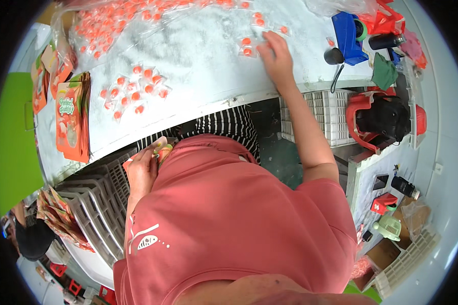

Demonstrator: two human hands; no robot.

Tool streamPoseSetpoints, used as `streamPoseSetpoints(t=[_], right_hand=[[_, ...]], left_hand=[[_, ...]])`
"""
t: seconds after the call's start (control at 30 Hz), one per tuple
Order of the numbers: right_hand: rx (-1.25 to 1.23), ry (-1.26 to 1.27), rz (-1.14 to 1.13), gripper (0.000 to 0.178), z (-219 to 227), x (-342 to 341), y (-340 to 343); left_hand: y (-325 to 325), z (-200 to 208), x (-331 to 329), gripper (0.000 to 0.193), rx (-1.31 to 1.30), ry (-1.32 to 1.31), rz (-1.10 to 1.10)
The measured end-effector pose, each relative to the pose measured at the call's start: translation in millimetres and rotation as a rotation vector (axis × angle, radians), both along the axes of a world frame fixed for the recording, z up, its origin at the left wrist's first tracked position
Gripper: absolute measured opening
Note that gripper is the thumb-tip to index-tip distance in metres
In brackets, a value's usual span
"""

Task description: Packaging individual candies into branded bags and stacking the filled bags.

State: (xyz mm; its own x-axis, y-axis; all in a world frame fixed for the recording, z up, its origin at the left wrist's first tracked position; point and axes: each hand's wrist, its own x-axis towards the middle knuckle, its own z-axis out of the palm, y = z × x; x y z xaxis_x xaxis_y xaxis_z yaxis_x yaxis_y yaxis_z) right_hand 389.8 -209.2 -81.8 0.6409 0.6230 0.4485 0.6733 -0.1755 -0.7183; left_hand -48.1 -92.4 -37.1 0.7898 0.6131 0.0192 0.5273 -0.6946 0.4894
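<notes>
Over the white table, my right hand reaches out with its fingers apart. Its fingertips are right beside small clear packets with round orange-red pieces in them; whether they touch is hard to tell. Low by my waist, below the table edge, my left hand is closed on an orange and green pouch, mostly hidden by the fingers and my shirt. A loose group of similar packets lies nearer on the table, left of centre. Flat orange pouches stand stacked at the table's left.
A large heap of packets spreads across the far left on clear plastic. At the right are a blue tape dispenser, a dark cup and a black bottle. White crates and stacked grey baskets stand below table height.
</notes>
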Motion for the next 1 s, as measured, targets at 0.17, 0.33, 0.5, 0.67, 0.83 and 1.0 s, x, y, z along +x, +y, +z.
streamPoseSetpoints(t=[0.17, 0.33, 0.5, 0.67, 0.83, 1.0], right_hand=[[-0.229, -0.375, 0.169, 0.048, -4.5, -35.9, 40.6], [-0.193, -0.452, 0.323, 0.051, -21.4, -74.4, 85.6], [-0.133, -0.279, 0.476, 0.066, -6.2, -127.2, 113.2], [-0.195, -0.349, 0.542, 0.084, 10.3, -170.3, 130.1], [-0.215, -0.604, 0.574, 0.061, -5.3, -175.6, 152.1], [-0.139, -0.643, 0.642, 0.035, 11.1, -173.7, 154.2]], left_hand=[[-4.9, 10.8, -2.7, 0.026, -0.003, 0.106, 0.01], [-5.8, 14.8, -1.0, 0.027, -0.018, 0.025, 0.02], [-14.6, 14.2, -9.7, 0.015, -0.071, 0.011, 0.111], [-17.0, 13.5, -15.6, 0.011, -0.071, -0.027, 0.143], [-14.6, 31.7, -16.7, 0.016, -0.191, -0.063, 0.208], [-3.7, 32.1, -44.6, 0.018, -0.126, -0.178, 0.242]])
